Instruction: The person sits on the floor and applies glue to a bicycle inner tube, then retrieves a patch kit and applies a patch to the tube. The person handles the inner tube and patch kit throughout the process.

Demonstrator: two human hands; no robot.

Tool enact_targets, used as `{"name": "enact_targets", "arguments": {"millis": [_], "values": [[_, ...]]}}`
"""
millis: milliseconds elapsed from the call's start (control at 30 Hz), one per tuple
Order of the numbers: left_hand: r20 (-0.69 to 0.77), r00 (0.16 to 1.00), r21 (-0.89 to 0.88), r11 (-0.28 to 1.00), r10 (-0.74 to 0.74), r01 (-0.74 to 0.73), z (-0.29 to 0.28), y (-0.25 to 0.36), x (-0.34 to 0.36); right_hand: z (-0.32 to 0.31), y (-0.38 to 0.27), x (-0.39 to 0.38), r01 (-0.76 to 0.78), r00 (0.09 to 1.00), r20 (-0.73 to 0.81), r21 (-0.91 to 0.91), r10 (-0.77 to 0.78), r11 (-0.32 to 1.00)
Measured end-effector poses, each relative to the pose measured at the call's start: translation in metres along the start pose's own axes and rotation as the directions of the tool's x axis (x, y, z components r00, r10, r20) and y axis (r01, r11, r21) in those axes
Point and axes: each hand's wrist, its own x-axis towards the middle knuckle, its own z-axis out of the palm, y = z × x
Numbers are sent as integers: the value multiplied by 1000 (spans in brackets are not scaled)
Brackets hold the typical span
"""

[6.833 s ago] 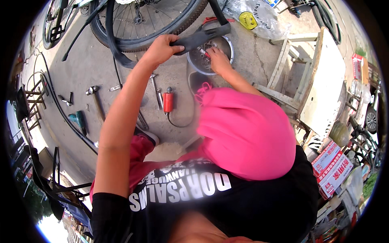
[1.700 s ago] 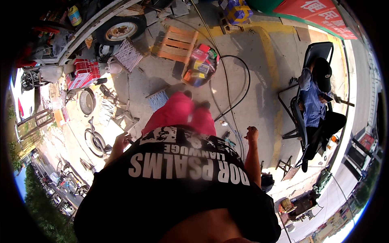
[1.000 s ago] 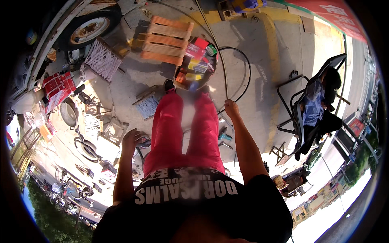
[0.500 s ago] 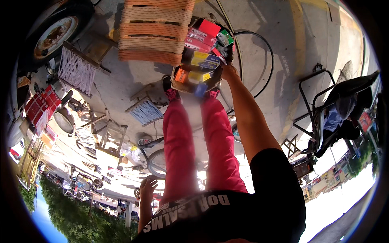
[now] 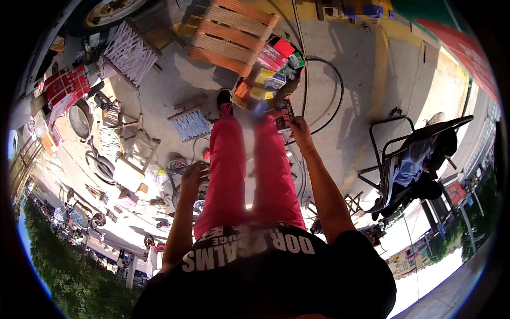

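Head view looks down past pink trousers to a concrete floor (image 5: 340, 48). Right hand (image 5: 300, 131) is curled around a small dark box (image 5: 284, 114), fingers closed on its lower edge, holding it just beside the rim of a round dark tub (image 5: 297, 80) on the floor. Inside the tub lie many small cartons packed close together: red ones (image 5: 276, 55) at the far side, yellow and blue ones (image 5: 268, 78) in the middle, orange ones (image 5: 242, 90) nearest the feet. Left hand (image 5: 193, 179) hangs by the thigh with fingers loosely bent, gripping nothing that can be made out. Just beyond the tub stands a wooden slatted stool (image 5: 231, 33). A black hoop of tyre (image 5: 332, 95) lies against the tub's right side.
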Motion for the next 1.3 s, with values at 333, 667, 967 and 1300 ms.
{"name": "enact_targets", "arguments": {"millis": [333,667,967,1300], "values": [[595,558,-662,746,579,-69,176,164,-100,8,-217,-187,365,846,263,350,-464,863],[608,460,-745,665,647,49,143,233,-187,15,-359,-315,863,470,62,-243,-880,443],[444,595,-777,619,670,-117,136,221,-239,21,-372,-358,862,328,-12,-406,-945,304],[277,695,-744,606,663,-282,122,207,-249,23,-359,-366,836,121,-42,-534,-992,125]]}}
